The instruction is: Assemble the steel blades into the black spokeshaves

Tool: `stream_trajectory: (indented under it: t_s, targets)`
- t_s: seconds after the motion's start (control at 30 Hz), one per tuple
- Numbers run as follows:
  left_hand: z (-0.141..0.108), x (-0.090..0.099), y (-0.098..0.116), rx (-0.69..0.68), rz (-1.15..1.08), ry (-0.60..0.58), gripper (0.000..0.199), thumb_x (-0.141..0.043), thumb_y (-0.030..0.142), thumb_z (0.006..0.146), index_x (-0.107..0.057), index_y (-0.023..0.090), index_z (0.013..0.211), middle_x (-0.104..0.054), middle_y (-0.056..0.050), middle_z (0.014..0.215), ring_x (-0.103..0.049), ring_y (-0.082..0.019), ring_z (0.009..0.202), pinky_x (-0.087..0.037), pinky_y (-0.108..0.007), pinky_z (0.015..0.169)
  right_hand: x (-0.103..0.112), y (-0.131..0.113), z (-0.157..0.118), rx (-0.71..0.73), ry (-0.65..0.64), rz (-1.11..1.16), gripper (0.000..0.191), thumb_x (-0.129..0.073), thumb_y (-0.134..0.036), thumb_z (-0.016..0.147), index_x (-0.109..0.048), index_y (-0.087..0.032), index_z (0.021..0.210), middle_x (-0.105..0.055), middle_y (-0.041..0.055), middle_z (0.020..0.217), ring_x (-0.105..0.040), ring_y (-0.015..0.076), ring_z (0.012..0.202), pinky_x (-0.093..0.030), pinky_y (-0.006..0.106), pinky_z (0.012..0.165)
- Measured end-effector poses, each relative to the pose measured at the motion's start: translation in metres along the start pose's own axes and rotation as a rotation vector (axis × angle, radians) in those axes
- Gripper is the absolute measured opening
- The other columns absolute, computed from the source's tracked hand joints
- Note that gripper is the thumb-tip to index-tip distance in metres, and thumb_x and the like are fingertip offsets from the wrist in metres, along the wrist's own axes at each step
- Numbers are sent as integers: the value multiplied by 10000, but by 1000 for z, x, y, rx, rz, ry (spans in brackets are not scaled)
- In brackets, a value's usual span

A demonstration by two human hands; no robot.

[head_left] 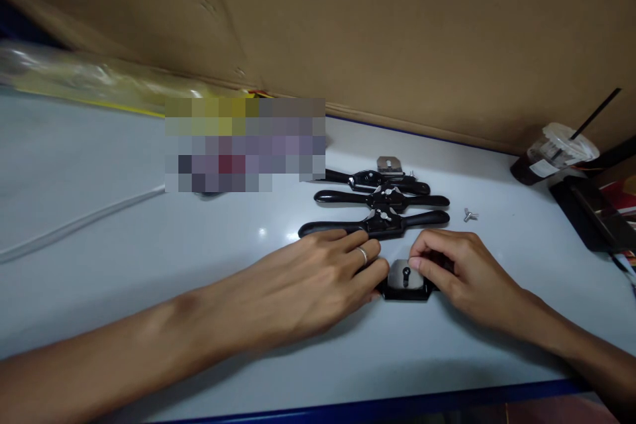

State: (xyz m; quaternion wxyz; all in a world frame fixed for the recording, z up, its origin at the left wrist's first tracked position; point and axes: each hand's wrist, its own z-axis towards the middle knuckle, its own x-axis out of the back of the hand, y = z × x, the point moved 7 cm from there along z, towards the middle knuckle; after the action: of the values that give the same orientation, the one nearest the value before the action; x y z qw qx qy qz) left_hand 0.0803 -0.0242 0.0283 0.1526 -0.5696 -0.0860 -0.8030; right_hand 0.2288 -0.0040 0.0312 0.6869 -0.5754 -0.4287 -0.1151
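Note:
A black two-handled tool body [406, 294] lies on the table near its front edge, with a flat metal blade [397, 276] on its middle. My left hand [335, 271], with a ring, is closed around the tool's left handle, which it hides. My right hand [452, 268] has thumb and index finger pinched together at the blade's upper right corner; its other fingers are curled near the right handle. Behind them lie more black tools [348, 228], [342, 197], [417, 187] in a row. A loose blade [389, 164] is at the farthest one.
A small metal wing screw [470, 215] lies right of the row. A plastic cup with a straw [541, 159] and a black flat object [591, 212] stand at the right. Yellow plastic wrapping [109, 89], a white cable [84, 222] and a pixelated area are at the left.

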Motion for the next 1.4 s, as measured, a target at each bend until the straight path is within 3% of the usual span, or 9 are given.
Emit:
stream_trajectory:
  t_s: [0.17,0.37,0.5,0.6,0.73,0.9,1.0,1.23,1.4]
  targets:
    - [-1,-1,0,9,-5,-11,154,-480,260,1062,-521,203,925,-583,-18,826,-533,-227,745,-390,-361,650,14,-9,-3,61,63,-44,162,-564,-213,986,-636,-217,841,-673,-27,761,-585,125,676,-419,272,661]
    - [-1,1,0,10,-12,-15,158,-472,246,1062,-522,206,918,-584,-19,832,-533,-223,747,-390,-361,645,93,4,-8,26,472,-493,227,-566,-299,984,-641,-220,785,-680,10,724,-595,173,631,-391,315,624]
    - [0,1,-1,15,-21,-15,166,-474,248,1060,-525,208,907,-582,-17,835,-524,-218,736,-382,-363,638,112,51,-2,-236,308,-720,168,-588,-320,929,-684,-220,833,-710,41,744,-611,217,642,-369,334,622]
    - [-2,0,0,14,-22,-16,161,-480,251,1057,-530,206,910,-583,-16,833,-527,-215,738,-389,-363,645,109,70,0,-340,177,-740,260,-563,-427,952,-700,-233,844,-688,37,694,-614,225,646,-365,327,611]
    - [-2,1,1,7,5,-20,193,-438,246,1069,-532,204,905,-591,-23,837,-532,-217,731,-398,-368,644,98,69,1,-358,162,-742,266,-598,-470,953,-699,-233,887,-681,28,674,-602,218,612,-372,325,594]
    - [1,4,2,-14,19,-20,196,-439,230,1061,-547,195,902,-597,-30,819,-551,-220,722,-396,-365,621,77,42,10,-21,299,-644,246,-533,-357,1023,-698,-195,1106,-754,111,1036,-671,297,923,-502,423,795]
    - [2,5,2,-11,19,-16,192,-442,223,1059,-541,196,896,-603,-31,822,-552,-216,719,-396,-362,619,58,30,13,168,267,-584,319,-449,-310,1073,-648,-186,1289,-722,130,1236,-609,318,1136,-500,491,966]
    - [2,5,2,-10,12,-18,205,-424,224,1073,-534,195,902,-604,-30,827,-550,-213,726,-392,-357,631,50,33,15,197,268,-563,420,-404,-373,1103,-619,-152,1390,-644,149,1413,-525,313,1283,-453,526,1089]
    - [2,3,1,-9,14,-10,182,-445,223,1061,-531,196,903,-598,-27,823,-551,-217,730,-393,-363,630,49,32,21,211,212,-459,516,-343,-420,1115,-382,-216,1587,-588,117,1507,-472,293,1394,-416,535,1132]
